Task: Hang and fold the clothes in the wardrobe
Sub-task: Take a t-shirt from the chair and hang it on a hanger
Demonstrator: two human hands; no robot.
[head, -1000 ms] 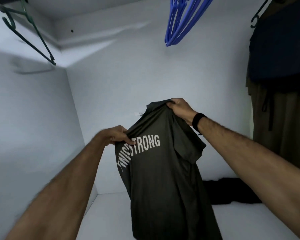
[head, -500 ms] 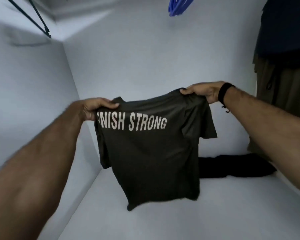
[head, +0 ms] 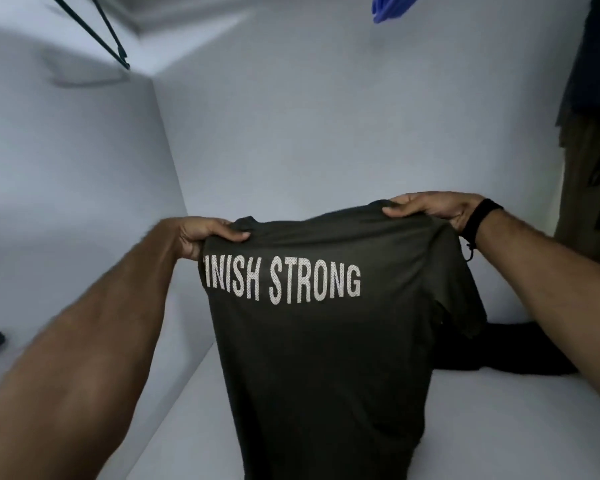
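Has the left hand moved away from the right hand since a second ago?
Yes. The left hand has swung out toward the left wall, spreading the T-shirt flat; before, it sat close beside the right hand.

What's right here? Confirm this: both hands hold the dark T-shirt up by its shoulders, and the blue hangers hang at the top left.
Wrong in one respect. The blue hangers hang at the top right, not the top left; a dark hanger is at the top left. The rest stands: the left hand and right hand hold the T-shirt up by its shoulders. The head view shows it.
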